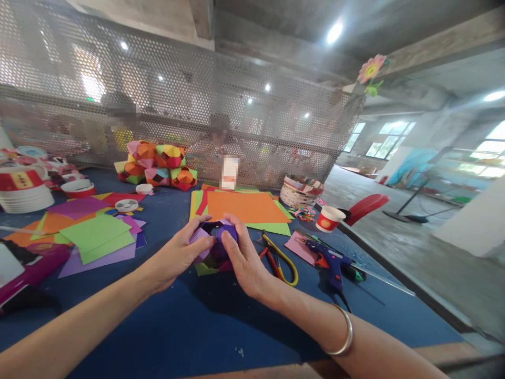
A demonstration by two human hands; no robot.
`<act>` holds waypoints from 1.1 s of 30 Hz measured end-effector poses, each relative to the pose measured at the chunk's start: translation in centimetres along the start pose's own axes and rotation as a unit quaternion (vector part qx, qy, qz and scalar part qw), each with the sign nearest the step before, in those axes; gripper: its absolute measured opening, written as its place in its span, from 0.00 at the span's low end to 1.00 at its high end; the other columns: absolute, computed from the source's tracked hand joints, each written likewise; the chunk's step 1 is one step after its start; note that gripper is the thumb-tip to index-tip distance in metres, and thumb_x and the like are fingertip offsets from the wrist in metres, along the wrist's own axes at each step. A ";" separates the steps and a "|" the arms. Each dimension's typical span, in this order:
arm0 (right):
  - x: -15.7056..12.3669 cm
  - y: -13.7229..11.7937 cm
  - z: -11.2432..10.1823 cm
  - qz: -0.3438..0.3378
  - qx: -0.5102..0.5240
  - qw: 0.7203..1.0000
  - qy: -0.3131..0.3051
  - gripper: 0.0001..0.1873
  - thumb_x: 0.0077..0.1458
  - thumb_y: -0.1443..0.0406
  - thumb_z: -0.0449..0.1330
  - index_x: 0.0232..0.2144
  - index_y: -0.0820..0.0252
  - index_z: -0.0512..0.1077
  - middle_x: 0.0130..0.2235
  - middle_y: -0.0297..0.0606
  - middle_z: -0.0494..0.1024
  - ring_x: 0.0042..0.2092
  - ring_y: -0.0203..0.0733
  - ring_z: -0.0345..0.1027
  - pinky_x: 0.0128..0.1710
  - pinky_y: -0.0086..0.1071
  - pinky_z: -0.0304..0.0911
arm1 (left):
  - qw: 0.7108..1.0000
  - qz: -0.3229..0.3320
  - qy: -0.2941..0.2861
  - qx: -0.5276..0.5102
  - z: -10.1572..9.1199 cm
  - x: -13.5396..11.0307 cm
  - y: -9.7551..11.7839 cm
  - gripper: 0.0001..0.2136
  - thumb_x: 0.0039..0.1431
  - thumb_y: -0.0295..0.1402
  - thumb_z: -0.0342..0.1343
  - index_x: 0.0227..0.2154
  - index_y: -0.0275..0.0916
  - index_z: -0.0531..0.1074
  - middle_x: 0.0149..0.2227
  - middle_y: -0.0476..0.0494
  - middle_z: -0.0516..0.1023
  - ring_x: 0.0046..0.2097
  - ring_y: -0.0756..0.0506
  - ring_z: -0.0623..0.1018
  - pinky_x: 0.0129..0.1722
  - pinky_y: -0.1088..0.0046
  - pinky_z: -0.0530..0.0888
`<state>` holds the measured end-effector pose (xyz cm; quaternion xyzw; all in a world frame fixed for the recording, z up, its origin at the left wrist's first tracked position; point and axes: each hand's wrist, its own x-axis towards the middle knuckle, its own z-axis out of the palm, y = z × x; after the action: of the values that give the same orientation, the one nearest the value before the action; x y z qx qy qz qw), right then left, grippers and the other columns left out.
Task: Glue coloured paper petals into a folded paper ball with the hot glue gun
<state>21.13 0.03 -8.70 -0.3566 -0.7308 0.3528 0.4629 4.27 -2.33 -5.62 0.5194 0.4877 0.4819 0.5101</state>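
Observation:
Both my hands meet at the middle of a blue table (197, 326) around a folded purple paper piece (221, 238). My left hand (179, 255) pinches its left side, fingers closed on a pale purple flap. On the right side, my right hand (244, 260) presses the piece with thumb and fingers; a silver bangle sits on that wrist. A green paper scrap (205, 269) lies under the piece. Part of the paper piece is hidden by my fingers.
Orange and green sheets (244, 208) lie just behind my hands, more coloured sheets (94, 234) to the left. Yellow-handled scissors (282, 258) and a blue glue gun (331, 263) lie to the right, by a red-white paper cup (328, 218). Finished paper balls (158, 164) stand by the perforated screen.

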 end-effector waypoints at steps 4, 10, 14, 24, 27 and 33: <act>0.0 0.1 0.1 -0.003 0.002 1.000 0.003 0.29 0.67 0.45 0.49 0.63 0.51 0.60 0.65 0.45 0.63 0.68 0.47 0.56 0.70 0.48 0.51 | 1.000 0.000 0.009 0.005 0.0 0.0 0.1 0.32 0.52 0.43 0.65 0.60 0.41 0.68 0.50 0.41 0.79 0.50 0.39 0.77 0.49 0.62 0.73; 0.1 0.3 0.2 0.007 0.016 1.000 0.005 0.30 0.67 0.45 0.48 0.63 0.52 0.59 0.66 0.45 0.63 0.69 0.47 0.54 0.71 0.48 0.50 | 1.000 -0.019 -0.004 -0.020 -0.1 -0.1 0.4 0.32 0.51 0.44 0.66 0.60 0.42 0.68 0.49 0.42 0.79 0.49 0.39 0.78 0.46 0.64 0.74; 0.0 0.2 0.1 0.013 0.016 1.000 0.000 0.31 0.67 0.45 0.48 0.63 0.54 0.59 0.67 0.46 0.62 0.70 0.47 0.53 0.71 0.47 0.49 | 0.998 -0.040 -0.017 -0.039 -0.2 -0.2 0.7 0.33 0.51 0.43 0.66 0.60 0.43 0.67 0.49 0.43 0.79 0.49 0.40 0.78 0.45 0.65 0.74; -0.1 0.0 0.2 0.001 0.009 1.000 0.007 0.30 0.67 0.44 0.49 0.63 0.50 0.61 0.65 0.44 0.65 0.68 0.47 0.56 0.70 0.48 0.53 | 1.000 -0.030 -0.007 -0.006 0.0 -0.2 0.8 0.33 0.50 0.40 0.65 0.60 0.40 0.67 0.45 0.43 0.79 0.48 0.39 0.77 0.44 0.64 0.72; -0.1 0.1 0.3 0.000 0.007 1.000 0.007 0.30 0.67 0.44 0.49 0.63 0.50 0.61 0.65 0.44 0.65 0.68 0.48 0.57 0.70 0.49 0.52 | 1.000 -0.020 -0.006 0.001 -0.1 -0.1 0.6 0.33 0.50 0.41 0.65 0.60 0.40 0.67 0.44 0.43 0.79 0.49 0.38 0.77 0.45 0.64 0.72; -0.1 0.1 0.3 0.007 0.008 1.000 0.004 0.30 0.67 0.44 0.49 0.63 0.51 0.60 0.65 0.45 0.64 0.67 0.47 0.56 0.69 0.47 0.53 | 0.999 -0.038 -0.017 -0.033 0.0 -0.2 0.7 0.31 0.54 0.44 0.63 0.61 0.43 0.66 0.50 0.42 0.79 0.50 0.39 0.77 0.45 0.65 0.72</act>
<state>20.87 -0.08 -8.98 -0.3591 -0.7239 0.3606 0.4659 4.27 -2.52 -4.94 0.4916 0.4818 0.4695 0.5530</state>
